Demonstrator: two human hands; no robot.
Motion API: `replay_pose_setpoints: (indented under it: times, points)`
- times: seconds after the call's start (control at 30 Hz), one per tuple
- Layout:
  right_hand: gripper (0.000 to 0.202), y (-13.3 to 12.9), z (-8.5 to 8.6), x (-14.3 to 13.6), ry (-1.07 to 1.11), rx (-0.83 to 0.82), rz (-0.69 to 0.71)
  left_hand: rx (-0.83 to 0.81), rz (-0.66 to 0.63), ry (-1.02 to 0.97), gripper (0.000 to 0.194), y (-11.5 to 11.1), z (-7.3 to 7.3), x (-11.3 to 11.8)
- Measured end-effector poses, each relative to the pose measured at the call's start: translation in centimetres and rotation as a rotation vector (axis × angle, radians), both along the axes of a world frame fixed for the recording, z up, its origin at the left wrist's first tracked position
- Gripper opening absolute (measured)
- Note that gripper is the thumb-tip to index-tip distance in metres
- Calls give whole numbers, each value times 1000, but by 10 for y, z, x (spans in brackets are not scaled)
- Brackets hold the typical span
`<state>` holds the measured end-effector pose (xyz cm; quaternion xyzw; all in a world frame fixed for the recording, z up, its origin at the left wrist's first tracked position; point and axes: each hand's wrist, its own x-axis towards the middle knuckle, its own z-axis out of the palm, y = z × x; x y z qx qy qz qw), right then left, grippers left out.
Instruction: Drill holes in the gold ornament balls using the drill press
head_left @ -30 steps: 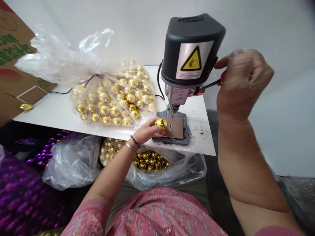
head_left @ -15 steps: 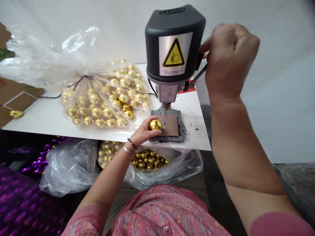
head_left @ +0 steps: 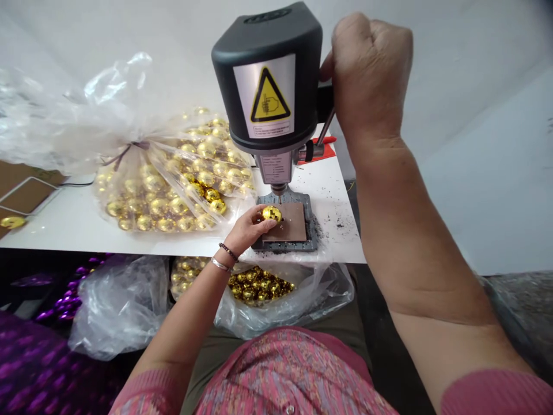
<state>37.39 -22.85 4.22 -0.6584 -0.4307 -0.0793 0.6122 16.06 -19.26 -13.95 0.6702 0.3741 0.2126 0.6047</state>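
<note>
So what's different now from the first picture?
The left hand moved the shiny gold faceted ball right, closer to the thin metal drill bit. The right hand swung the slim grey metal lever up. The camera view shifted too. Both hands kept their holds, and the clear plastic bag of gold balls stayed put.

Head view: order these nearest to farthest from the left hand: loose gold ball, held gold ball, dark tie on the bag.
From the left hand:
1. Held gold ball: in its grip.
2. Dark tie: up and to the left.
3. Loose gold ball: far left, near the picture's edge.
</note>
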Motion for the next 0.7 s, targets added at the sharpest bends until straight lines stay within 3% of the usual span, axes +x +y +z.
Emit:
replay_pose_setpoints:
  times: [0.23, 0.5, 0.7]
  points:
    - [40, -3, 6, -7, 56, -12, -9, 116, 39, 112, 66, 5, -9, 8]
    - [40, -4, 7, -9, 50, -16, -23, 367, -32, 329, 62, 2, 7, 27]
    - [39, -4, 3, -3, -25, -65, -16, 251, -62, 276, 72, 2, 6, 33]
